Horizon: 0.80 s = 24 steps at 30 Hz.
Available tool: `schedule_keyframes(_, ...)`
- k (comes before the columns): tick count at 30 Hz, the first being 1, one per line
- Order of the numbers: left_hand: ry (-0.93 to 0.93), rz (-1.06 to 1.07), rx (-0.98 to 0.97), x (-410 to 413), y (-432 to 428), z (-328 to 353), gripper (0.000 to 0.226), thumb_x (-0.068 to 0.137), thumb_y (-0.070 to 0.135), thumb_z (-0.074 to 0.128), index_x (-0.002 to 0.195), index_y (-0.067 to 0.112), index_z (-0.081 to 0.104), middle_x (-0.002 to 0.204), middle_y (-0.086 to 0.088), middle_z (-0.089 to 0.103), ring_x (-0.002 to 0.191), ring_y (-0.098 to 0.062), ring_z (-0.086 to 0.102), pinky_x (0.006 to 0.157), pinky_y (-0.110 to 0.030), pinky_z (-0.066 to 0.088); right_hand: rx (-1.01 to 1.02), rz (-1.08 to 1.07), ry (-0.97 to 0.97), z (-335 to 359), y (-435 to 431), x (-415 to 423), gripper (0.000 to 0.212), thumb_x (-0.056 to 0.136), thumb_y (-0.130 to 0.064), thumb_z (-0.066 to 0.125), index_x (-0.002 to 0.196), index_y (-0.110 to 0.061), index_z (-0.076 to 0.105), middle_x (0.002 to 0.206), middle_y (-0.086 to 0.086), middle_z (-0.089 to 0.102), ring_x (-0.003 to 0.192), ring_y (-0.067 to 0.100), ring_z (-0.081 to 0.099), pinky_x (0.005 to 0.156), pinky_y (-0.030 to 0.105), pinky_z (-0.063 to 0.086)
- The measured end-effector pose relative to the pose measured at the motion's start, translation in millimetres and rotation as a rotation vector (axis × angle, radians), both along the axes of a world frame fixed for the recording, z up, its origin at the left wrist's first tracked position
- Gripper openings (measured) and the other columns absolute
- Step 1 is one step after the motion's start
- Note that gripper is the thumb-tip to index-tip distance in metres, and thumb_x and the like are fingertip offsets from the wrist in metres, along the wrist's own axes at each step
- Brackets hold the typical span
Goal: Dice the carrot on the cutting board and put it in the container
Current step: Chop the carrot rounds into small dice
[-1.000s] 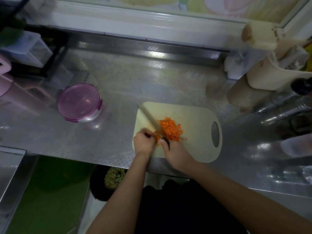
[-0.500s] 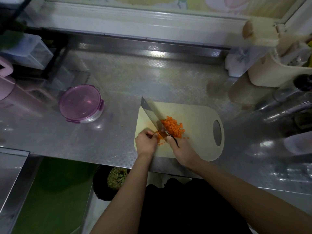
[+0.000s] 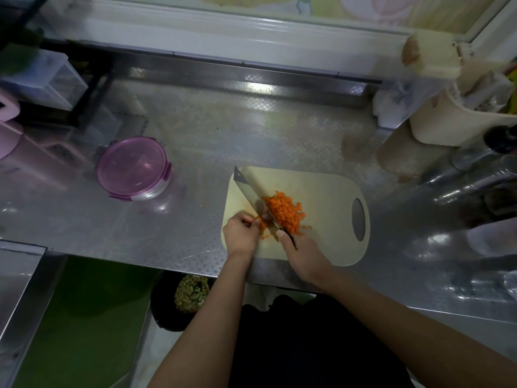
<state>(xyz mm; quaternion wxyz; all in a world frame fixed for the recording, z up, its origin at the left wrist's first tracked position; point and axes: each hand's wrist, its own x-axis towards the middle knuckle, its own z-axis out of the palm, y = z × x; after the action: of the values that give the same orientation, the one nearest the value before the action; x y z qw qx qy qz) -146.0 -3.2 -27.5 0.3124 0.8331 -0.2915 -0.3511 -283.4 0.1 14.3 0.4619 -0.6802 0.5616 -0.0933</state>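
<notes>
1. Stainless-steel worktop point(image 3: 279, 141), embossed with a fine pattern, running below a white window ledge.
2. Cutting board point(image 3: 321, 191): cream, rounded corners, oval grip hole at its right end. It lies flat near the front edge of the worktop.
3. Diced carrot point(image 3: 285, 211): one loose orange heap near the middle of the cutting board, just right of the blade, with a few stray bits at the heap's near side.
4. Carrot piece point(image 3: 261, 224): small uncut remnant on the board, left of the blade and largely hidden by fingers.
5. Knife point(image 3: 249, 189): broad cleaver-type blade, angled from the board's far left corner toward the person, its near part between the remnant and the heap.
6. Left hand point(image 3: 240, 233): fingers curled and bunched, pinching the carrot piece against the board, close beside the blade.
7. Right hand point(image 3: 303, 254): wrapped round the dark handle of the knife at the board's near edge.
8. Container point(image 3: 133, 167): round, clear, pink clip-on lid in place. It stands on the worktop well to the left of the board.
9. Utensil holder point(image 3: 436, 121): cream, at the far right.
10. Clear drawer unit point(image 3: 53, 77): far left corner.
11. Dark bin point(image 3: 179, 301): below the worktop's front edge, holding pale scraps.
</notes>
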Motion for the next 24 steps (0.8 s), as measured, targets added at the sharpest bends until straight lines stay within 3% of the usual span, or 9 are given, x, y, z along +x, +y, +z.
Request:
schedule_keyframes(6,0.027,0.000,0.002,1.3,-1.7,-1.5,0.014,0.082,0.012,0.066,0.069,0.013,0.061,0.077,-0.003,0.066,0.073,-0.016,0.059,0.064,-0.020,0.039,0.020,0.024,0.033,0.3,-1.6,1.8,0.046,0.100,-0.035,0.036,0.066,-0.007,0.051,0.060,0.006,0.047,0.061,0.020,0.046,0.057,0.030,0.024)
schedule_keyframes(14,0.050,0.002,0.016,3.9,-3.7,-6.1,0.013,0.081,0.013,0.067,0.069,0.014,0.062,0.079,-0.005,0.067,0.081,-0.023,0.063,0.071,-0.026,0.045,0.017,0.028,0.041,-11.9,-8.3,12.1,0.053,0.098,-0.044,0.035,0.095,0.000,0.064,0.087,0.015,0.067,0.086,0.031,0.062,0.079,0.041,0.049)
schedule_keyframes(19,0.044,0.002,0.008,3.4,-2.9,-5.7,0.013,0.081,0.013,0.067,0.070,0.014,0.060,0.077,-0.005,0.066,0.081,-0.023,0.062,0.069,-0.024,0.042,0.019,0.034,0.082,-13.1,-6.8,16.7,0.048,0.099,-0.040,0.037,0.059,-0.014,0.042,0.054,0.002,0.043,0.059,0.023,0.048,0.057,0.032,0.032)
schedule_keyframes(24,0.039,-0.012,-0.016,2.8,-0.7,-4.0,0.011,0.080,0.013,0.066,0.071,0.014,0.061,0.079,-0.006,0.067,0.079,-0.022,0.061,0.067,-0.023,0.041,0.035,0.031,0.092,-10.1,-12.0,21.5,0.049,0.099,-0.040,0.036,0.057,-0.015,0.038,0.055,0.003,0.043,0.056,0.021,0.047,0.051,0.031,0.029)
